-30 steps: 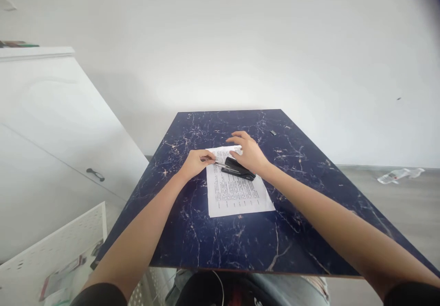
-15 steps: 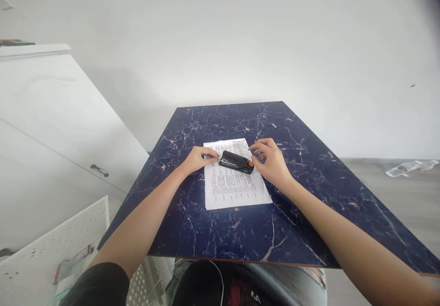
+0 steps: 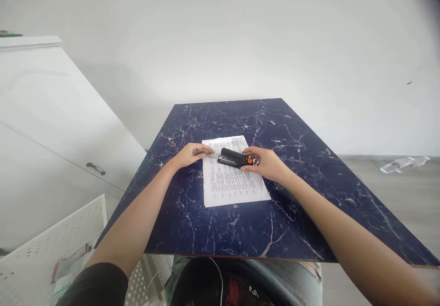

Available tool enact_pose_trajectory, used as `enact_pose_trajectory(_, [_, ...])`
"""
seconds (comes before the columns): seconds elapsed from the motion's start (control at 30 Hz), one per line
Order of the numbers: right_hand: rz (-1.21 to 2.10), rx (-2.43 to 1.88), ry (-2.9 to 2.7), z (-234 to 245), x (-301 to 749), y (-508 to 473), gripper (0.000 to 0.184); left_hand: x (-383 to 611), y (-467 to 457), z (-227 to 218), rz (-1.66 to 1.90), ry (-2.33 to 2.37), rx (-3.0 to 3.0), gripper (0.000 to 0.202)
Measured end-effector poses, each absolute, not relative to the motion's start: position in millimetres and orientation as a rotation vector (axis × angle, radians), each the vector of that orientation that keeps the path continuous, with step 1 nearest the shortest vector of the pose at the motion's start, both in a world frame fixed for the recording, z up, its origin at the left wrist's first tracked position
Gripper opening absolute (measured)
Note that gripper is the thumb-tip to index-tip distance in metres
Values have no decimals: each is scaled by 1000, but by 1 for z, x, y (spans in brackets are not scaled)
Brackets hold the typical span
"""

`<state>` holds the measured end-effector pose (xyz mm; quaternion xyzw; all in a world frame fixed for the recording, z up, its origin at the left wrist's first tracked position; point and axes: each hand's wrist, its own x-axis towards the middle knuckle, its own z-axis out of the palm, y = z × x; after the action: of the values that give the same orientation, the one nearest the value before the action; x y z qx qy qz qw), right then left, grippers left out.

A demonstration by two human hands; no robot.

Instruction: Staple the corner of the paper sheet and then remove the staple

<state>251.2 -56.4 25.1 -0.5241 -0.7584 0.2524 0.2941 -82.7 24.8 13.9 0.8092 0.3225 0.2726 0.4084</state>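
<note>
A black stapler (image 3: 233,158) with an orange rear end lies across the upper part of a printed sheet of paper (image 3: 232,184) on a dark blue marbled table (image 3: 213,228). My right hand (image 3: 264,163) grips the stapler's orange rear end with fingers closed round it. At the paper's upper left edge, my left hand (image 3: 189,154) has its fingers closed on the metal strip that sticks out of the stapler's front.
A small dark metal bit (image 3: 272,122) lies on the table's far right part. A white cabinet (image 3: 51,127) with a handle stands at the left, a white perforated board (image 3: 51,246) below it. A clear plastic wrapper (image 3: 400,164) lies on the floor at right.
My right hand has come off the top of the stapler, swung round to its right and closed on the orange rear end. The left hand has stayed at the front.
</note>
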Motion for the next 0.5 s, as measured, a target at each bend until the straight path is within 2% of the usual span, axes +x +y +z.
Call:
enact_pose_trajectory(0.23, [693,-1403,-1966,10,252,-48,47,-70,24,12,651,883,2157,23])
enact_pose_trajectory(0.5, [828,-1360,-1895,9,253,-45,51,-40,20,5,688,911,2407,38])
